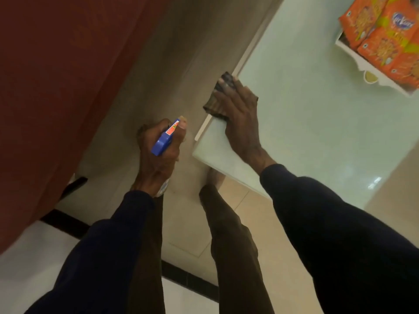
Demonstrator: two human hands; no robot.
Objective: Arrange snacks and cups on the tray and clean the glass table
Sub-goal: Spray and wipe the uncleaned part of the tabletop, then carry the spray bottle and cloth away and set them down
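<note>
My right hand (pixel 238 118) lies flat on a dark striped cloth (pixel 214 103), pressing it onto the glass table (pixel 306 123) close to the table's left edge and near corner. My left hand (pixel 158 152) grips a spray bottle with a blue trigger head (pixel 164 140), held over the floor to the left of the table. At the top right a white tray (pixel 371 62) stands on the glass with several orange snack packets (pixel 385 39) in it. A small cup (pixel 369 77) shows at the tray's near edge.
A dark red sofa or drape (pixel 56 87) fills the left side. Beige floor tiles (pixel 186 223) with a black border strip lie below. My legs in dark trousers (pixel 229 234) stand beside the table's corner.
</note>
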